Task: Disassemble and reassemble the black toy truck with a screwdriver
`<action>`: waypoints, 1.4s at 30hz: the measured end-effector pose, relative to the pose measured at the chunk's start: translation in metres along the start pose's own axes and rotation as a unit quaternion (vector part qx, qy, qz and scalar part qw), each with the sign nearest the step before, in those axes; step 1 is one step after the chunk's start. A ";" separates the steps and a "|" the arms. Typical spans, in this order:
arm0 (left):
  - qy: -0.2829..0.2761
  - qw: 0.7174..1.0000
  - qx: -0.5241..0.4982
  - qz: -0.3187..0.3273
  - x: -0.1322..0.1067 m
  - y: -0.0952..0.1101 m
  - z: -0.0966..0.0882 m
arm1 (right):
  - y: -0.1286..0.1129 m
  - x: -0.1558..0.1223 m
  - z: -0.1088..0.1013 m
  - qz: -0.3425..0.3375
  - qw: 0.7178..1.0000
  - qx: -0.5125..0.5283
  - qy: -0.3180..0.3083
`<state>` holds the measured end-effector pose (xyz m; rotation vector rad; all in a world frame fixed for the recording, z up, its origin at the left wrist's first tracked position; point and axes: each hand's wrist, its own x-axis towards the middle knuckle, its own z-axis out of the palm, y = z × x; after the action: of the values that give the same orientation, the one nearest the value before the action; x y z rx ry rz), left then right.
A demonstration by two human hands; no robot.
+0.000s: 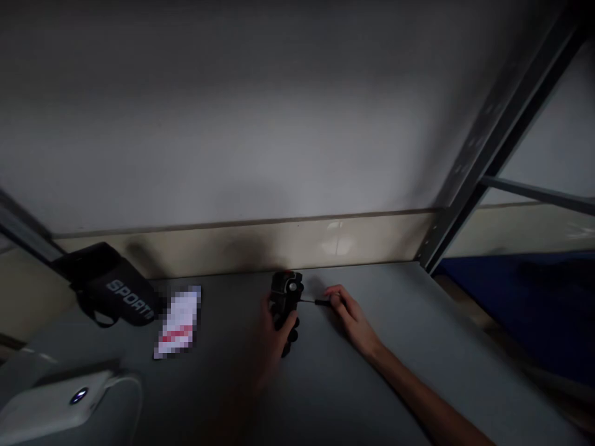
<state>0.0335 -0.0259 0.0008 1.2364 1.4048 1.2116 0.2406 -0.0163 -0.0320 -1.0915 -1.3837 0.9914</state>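
Note:
Near the back edge of the grey tabletop, a small black device [285,291] with round knob-like parts and a silvery disc stands tilted upright. My left hand [274,334] is closed around its lower part, thumb on the right side. My right hand [348,313] pinches the dark handle of a thin screwdriver [320,302]. Its metal shaft points left and its tip meets the right side of the device. The dim light hides the exact contact point and the device's exact kind.
Left on the grey table [372,384] lie a black pouch [125,288] marked SPORT, a phone [179,322] with a blurred screen, and a white power bank [56,406] with a cable [139,390]. A wall stands behind. A metal post [465,192] rises at the right.

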 end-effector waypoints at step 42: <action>0.036 0.999 0.019 0.029 0.003 0.003 -0.003 | -0.012 -0.009 -0.001 -0.022 0.990 -0.142 -0.001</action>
<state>0.0304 -0.0236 0.0045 1.2784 1.4587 1.2876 0.2406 -0.0281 -0.0223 -1.2625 -1.5762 0.7787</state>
